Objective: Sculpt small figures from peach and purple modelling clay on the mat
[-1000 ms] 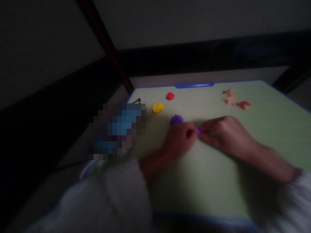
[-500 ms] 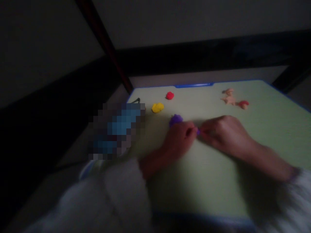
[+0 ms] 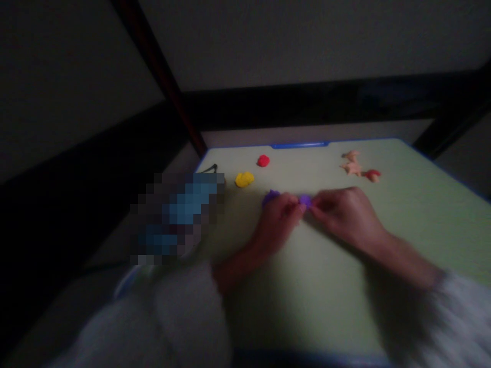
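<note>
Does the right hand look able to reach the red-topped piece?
Probably yes: I see nothing between the right hand and the red-topped piece beyond it, though that hand seems to pinch a purple piece.

One camera sits on the person's head. It looks forward and down at the table [image 3: 318,301], from just above its near edge. The left hand [image 3: 275,222] and right hand [image 3: 350,212] are close, in the middle. The wall [image 3: 307,46] is farther back, up top.
</note>
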`<state>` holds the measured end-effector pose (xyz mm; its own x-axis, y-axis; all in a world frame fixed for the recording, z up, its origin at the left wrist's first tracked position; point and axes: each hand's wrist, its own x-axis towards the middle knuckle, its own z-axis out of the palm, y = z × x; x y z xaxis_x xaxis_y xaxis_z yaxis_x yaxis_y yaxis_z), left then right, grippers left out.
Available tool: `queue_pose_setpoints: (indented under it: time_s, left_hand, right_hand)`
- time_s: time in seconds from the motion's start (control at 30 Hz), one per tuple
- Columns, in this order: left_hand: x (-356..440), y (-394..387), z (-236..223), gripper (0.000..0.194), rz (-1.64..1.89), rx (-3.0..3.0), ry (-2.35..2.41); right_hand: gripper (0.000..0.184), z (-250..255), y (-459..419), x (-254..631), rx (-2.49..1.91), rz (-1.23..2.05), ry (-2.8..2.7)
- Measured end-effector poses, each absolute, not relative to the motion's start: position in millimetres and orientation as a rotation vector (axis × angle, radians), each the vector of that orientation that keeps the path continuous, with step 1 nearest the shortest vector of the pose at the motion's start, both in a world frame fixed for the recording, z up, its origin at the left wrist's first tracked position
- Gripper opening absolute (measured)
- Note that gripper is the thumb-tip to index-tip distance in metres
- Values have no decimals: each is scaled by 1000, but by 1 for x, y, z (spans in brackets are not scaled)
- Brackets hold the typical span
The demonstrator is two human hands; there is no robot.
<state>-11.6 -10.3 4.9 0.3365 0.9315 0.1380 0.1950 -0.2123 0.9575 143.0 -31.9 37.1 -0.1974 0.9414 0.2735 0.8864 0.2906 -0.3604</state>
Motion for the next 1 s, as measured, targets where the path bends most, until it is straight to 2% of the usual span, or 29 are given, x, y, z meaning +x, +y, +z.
queue_pose_setpoints:
  time_s: [0.83,1.0]
  left_hand:
    - [-15,-7,3,15,1006,1746,1106]
    - [-16,-8,4,21,990,1731,1100]
  right_hand:
    - [24,47,-33,147,-1533,65,-2352]
    - [25,47,-34,147,-1551,11,-2391]
